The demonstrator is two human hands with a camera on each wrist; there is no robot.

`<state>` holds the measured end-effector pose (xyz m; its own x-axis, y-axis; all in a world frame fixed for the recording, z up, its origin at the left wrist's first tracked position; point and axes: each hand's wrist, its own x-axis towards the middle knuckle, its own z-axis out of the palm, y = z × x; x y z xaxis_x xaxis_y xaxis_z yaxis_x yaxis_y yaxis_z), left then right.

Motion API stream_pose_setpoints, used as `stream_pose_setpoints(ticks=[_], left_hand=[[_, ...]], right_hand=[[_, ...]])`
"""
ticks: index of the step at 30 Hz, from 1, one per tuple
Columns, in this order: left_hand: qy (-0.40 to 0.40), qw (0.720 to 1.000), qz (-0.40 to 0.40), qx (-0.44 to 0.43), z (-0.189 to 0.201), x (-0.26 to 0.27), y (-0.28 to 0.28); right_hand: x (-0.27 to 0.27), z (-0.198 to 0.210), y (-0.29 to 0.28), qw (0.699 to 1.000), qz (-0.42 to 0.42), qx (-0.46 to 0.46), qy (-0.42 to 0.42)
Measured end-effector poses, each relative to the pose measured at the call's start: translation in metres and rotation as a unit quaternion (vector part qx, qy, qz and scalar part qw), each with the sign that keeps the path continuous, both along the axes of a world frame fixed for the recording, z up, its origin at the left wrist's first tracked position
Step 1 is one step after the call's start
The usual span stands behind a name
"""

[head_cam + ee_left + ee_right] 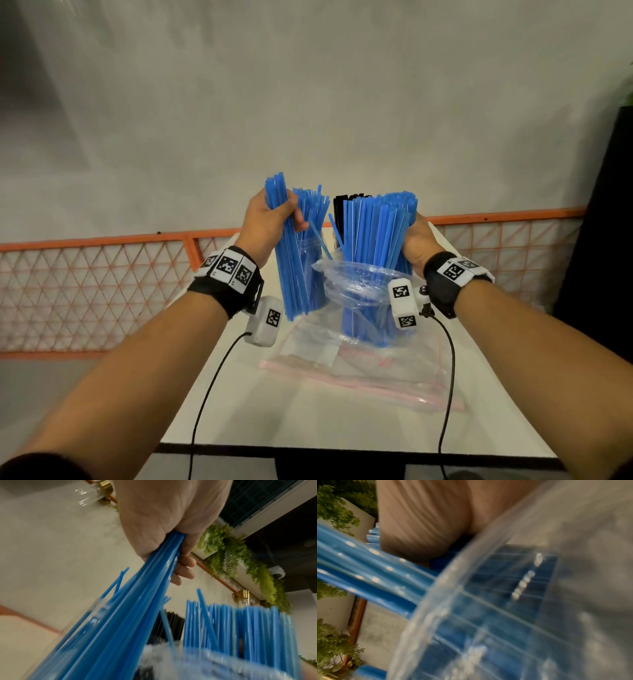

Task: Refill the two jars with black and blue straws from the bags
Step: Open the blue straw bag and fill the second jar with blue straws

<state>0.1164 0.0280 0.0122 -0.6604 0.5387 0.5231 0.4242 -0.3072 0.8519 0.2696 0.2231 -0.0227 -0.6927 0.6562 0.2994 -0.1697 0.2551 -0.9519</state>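
My left hand (pixel 275 219) grips a bundle of blue straws (pixel 291 260), held upright in front of a clear jar (pixel 313 248) that has more blue straws standing in it. The left wrist view shows the fingers (pixel 184 572) curled round that bundle (pixel 150 588). My right hand (pixel 416 240) grips a larger bundle of blue straws (pixel 373 233) standing in an open clear bag (pixel 356 284). Black straws (pixel 340 209) rise just behind this bundle; what holds them is hidden. In the right wrist view the palm (pixel 423 520) lies against the straws (pixel 359 568) above the bag (pixel 505 608).
A flat empty zip bag with a pink seal (pixel 363 377) lies on the white table (pixel 274 418) in front of the straws. An orange mesh railing (pixel 102 274) runs behind the table. A dark panel (pixel 609 240) stands at the right.
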Motion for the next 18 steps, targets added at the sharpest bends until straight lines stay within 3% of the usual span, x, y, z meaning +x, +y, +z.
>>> stream_pose_setpoints(ticks=[5, 9, 18], left_hand=[[-0.051, 0.997, -0.021, -0.055, -0.055, -0.005, 0.013], [-0.052, 0.997, -0.01, -0.058, -0.063, -0.008, 0.018], [-0.135, 0.989, 0.03, -0.048, -0.095, -0.017, 0.025]], right_hand=[[-0.003, -0.001, 0.0, 1.0, -0.008, -0.003, 0.003], [-0.005, -0.003, 0.0, 1.0, -0.016, -0.015, 0.013], [-0.007, -0.005, -0.002, 1.0, -0.012, -0.004, 0.018]])
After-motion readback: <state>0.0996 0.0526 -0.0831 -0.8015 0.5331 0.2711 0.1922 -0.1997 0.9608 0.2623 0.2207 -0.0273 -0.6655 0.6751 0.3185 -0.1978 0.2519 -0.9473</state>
